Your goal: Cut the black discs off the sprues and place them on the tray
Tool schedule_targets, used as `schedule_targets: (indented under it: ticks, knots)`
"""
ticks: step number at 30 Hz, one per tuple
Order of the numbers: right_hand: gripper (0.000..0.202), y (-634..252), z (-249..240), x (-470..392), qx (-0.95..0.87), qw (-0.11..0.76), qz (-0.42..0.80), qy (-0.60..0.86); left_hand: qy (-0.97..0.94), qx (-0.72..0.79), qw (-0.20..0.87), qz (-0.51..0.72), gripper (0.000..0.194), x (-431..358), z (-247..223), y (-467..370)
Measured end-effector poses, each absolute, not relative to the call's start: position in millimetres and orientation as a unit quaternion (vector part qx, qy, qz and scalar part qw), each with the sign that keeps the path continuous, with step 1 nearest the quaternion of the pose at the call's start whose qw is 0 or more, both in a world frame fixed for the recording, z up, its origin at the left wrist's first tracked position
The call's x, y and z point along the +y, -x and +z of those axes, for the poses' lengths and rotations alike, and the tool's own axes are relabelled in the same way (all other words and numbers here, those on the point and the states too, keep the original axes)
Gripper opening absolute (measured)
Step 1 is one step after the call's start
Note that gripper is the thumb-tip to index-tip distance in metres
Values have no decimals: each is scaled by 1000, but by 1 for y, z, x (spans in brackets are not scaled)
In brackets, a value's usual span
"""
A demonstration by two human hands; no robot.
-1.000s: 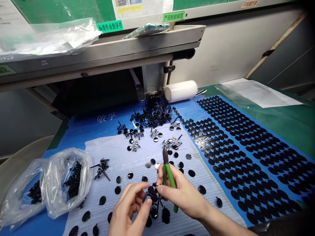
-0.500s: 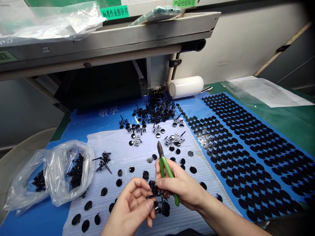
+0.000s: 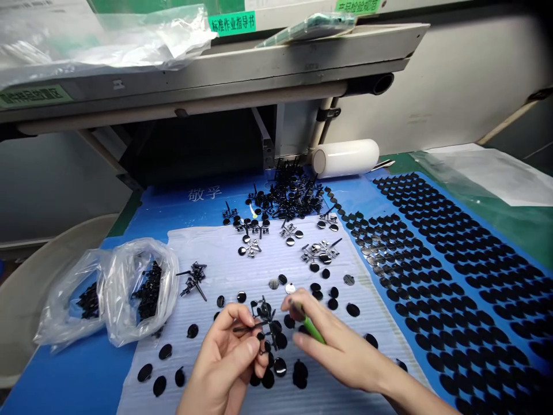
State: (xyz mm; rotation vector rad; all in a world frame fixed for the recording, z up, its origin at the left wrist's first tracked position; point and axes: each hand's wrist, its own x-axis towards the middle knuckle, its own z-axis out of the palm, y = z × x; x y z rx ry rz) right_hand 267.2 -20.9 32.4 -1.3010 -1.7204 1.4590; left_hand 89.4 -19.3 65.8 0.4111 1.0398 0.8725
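Observation:
Pinched between the fingertips of my left hand (image 3: pixel 228 360) is a black plastic sprue (image 3: pixel 270 324) with thin branches and round black pieces around it. My right hand (image 3: pixel 334 343) is just to its right, its thumb and forefinger apart. It grips green-handled nippers (image 3: pixel 314 330), tucked against the palm; their jaws are mostly hidden by the fingers. Loose black discs (image 3: pixel 280 367) lie on the white foam sheet (image 3: pixel 207 369) beneath and around both hands. Another branched sprue (image 3: pixel 194 278) rests on the sheet to the left.
A pile of black sprues (image 3: pixel 294 193) sits at the back. Clear plastic bags (image 3: pixel 168 311) with black parts stand at left. Rows of black discs (image 3: pixel 432 276) cover the blue mat at right. A white roll (image 3: pixel 349 158) lies behind, under a metal shelf (image 3: pixel 259 75).
The nippers, upright before, have swung down into my right palm, and that hand has moved away from the sprue to the right. The sprue shows higher in my left fingers. The view has shifted left.

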Motion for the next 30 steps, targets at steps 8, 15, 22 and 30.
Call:
schedule_targets:
  ticks: [8, 15, 22, 30]
  knots:
    - [54, -254, 26, -29, -713, 264, 466, 453, -149, 423, 779, 438, 21, -16, 62, -86]
    - [53, -250, 28, -28, -713, 269, 460, 456, -139, 407, 779, 456, 20, -17, 58, -88]
    - [52, -251, 23, -29, -729, 268, 433, 457, -138, 410, 775, 460, 18, -18, 59, -89]
    - [39, -253, 23, -32, -772, 231, 351, 477, -139, 406, 775, 464, 17, -20, 59, -89]
